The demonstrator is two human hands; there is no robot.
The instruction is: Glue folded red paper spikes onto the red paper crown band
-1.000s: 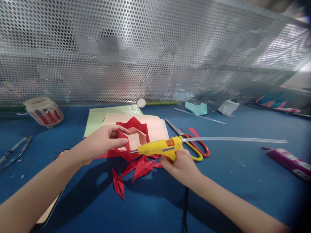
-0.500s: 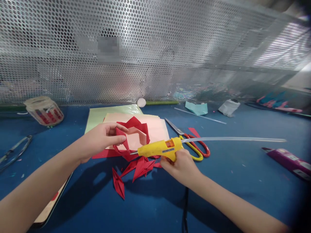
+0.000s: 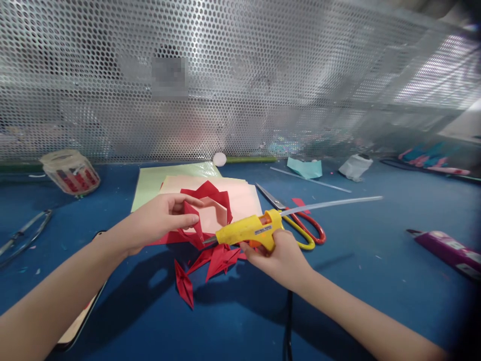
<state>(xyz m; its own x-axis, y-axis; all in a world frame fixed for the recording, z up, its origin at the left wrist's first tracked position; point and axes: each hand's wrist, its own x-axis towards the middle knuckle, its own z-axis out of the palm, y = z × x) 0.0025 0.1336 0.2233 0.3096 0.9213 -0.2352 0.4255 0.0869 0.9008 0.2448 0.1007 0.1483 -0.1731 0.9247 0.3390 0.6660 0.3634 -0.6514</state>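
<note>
My left hand (image 3: 160, 216) pinches a red folded paper petal (image 3: 194, 229) between thumb and fingers. Behind it stands a pale pink paper box (image 3: 212, 216), ringed in part by red paper points (image 3: 207, 190). My right hand (image 3: 287, 258) is wrapped around the handle of a yellow hot glue gun (image 3: 242, 230), whose metal nozzle is at the lower end of the petal; actual contact is hard to tell. A long clear glue stick (image 3: 334, 204) juts from the gun's back. Just below lie several loose red folded paper pieces (image 3: 221, 260), one (image 3: 184, 286) nearer me.
Red-and-yellow-handled scissors (image 3: 318, 231) lie behind the gun. Pale paper sheets (image 3: 246, 198) sit under the box. A plastic jar (image 3: 71, 173) stands at left, a phone-like flat object (image 3: 80, 321) lies under my left arm, and a purple tool (image 3: 449, 250) is at right. A perforated metal screen (image 3: 240, 75) rises behind.
The glue gun has turned, so its glue stick's rear end now sits higher and farther left. My left hand and the petal have shifted slightly right.
</note>
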